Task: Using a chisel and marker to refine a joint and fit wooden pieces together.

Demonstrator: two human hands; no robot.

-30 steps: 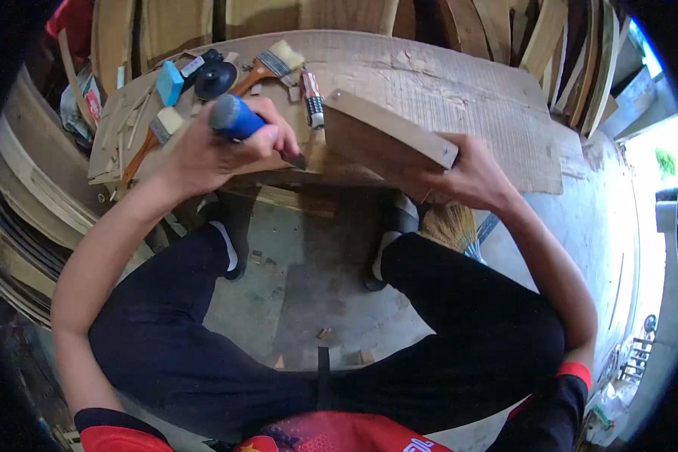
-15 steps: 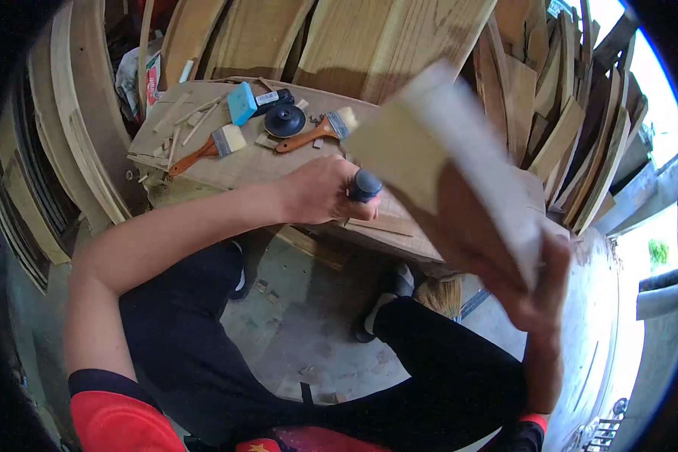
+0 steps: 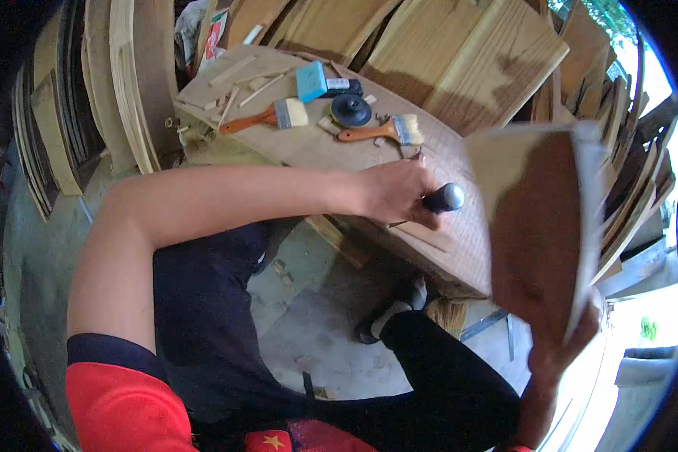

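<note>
Over the workbench (image 3: pixel 459 169), my left hand (image 3: pixel 399 192) is closed around a tool with a round dark handle (image 3: pixel 446 198). The butt of the handle points up at me, and its lower end is hidden beneath my fist. To the right, my right hand (image 3: pixel 561 346) grips the lower end of a wide, flat wooden board (image 3: pixel 539 218), raised and blurred by motion. A gap separates the board from the dark handle. A thin wooden strip (image 3: pixel 426 235) lies on the bench just below my left hand.
Two paintbrushes (image 3: pixel 252 119) (image 3: pixel 384 133), a black disc-shaped pad (image 3: pixel 351 111), a light blue block (image 3: pixel 310 81) and wood scraps (image 3: pixel 241 83) lie on the bench's far side. Large planks (image 3: pixel 471 64) lean behind; more boards (image 3: pixel 124 83) stand at left.
My view has turned, shifting the bench and hands rightward in the picture. The raised board has swung from a slant to more upright. My left hand keeps its grip on the dark handle.
</note>
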